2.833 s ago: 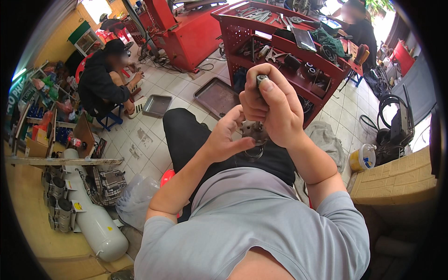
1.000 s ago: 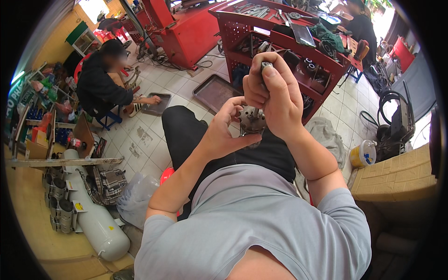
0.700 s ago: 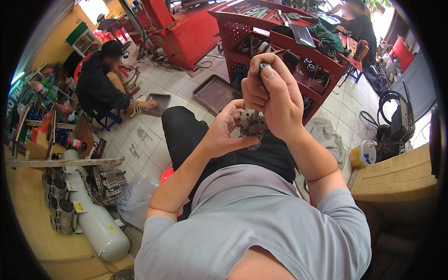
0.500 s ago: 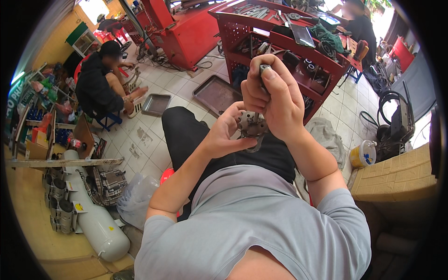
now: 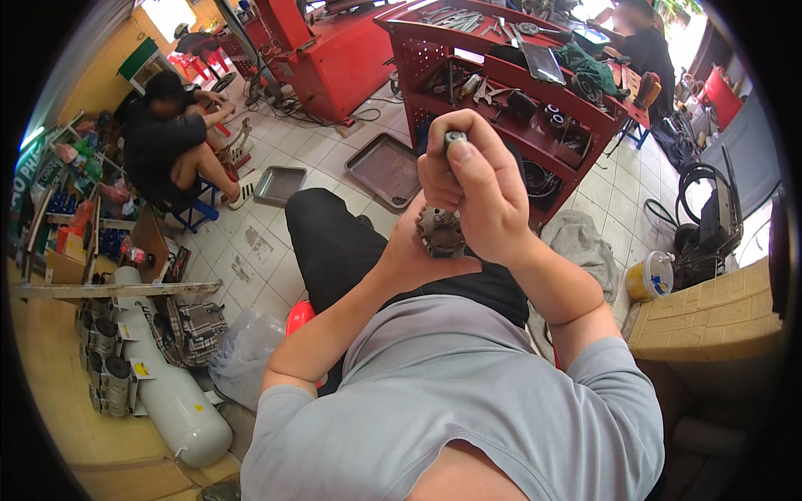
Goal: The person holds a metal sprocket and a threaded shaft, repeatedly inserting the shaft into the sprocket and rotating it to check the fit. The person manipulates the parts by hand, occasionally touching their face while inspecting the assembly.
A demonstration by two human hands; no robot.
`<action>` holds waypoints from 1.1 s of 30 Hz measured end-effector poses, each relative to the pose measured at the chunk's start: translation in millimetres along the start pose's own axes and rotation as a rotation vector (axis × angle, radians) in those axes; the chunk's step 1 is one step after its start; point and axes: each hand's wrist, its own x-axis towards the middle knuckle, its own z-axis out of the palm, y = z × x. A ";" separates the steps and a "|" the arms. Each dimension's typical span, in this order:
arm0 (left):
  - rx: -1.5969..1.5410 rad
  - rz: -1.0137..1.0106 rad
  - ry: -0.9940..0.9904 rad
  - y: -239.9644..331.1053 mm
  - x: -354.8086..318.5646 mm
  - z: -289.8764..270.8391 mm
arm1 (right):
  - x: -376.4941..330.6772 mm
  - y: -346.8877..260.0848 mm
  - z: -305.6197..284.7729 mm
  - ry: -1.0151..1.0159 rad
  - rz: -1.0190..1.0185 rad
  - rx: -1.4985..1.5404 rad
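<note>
A small grey metal part (image 5: 440, 230), some kind of round mechanical piece, is being held up in front of the chest, right between both hands. It's cupped from below and behind by the left hand (image 5: 415, 253), fingers curled closed around it, so only the top and left side of the part can be seen. The right hand (image 5: 472, 188) is wrapped in a fist around a thin tool (image 5: 454, 139), whose metal end pokes out above the thumb. The lower end of the tool is hidden by the fingers, so whether it's actually seated in the part can't be told.

How far along is it? Judging from this, the work looks to be mid-way: the part is off whatever it belongs to and is being worked on in the hand, not set down anywhere. Nothing loose, like screws or removed bits, can be made out near the hands, so what's already been done on it isn't really shown. Whether it's being taken apart or put together can't be called either.

Around the seat: a red tool cart (image 5: 535, 92) loaded with wrenches just ahead, 2 metal trays (image 5: 384, 167) on the tiled floor, a white tank (image 5: 167, 392) down on the left, a yellow tub (image 5: 650, 277) on the right. Another person (image 5: 171, 142) is sat on a low stool further off.
</note>
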 end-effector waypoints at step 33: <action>-0.150 -0.201 -0.047 5.7 0.5 -0.2 | -0.6 -8.2 4.7 -0.020 0.052 -0.074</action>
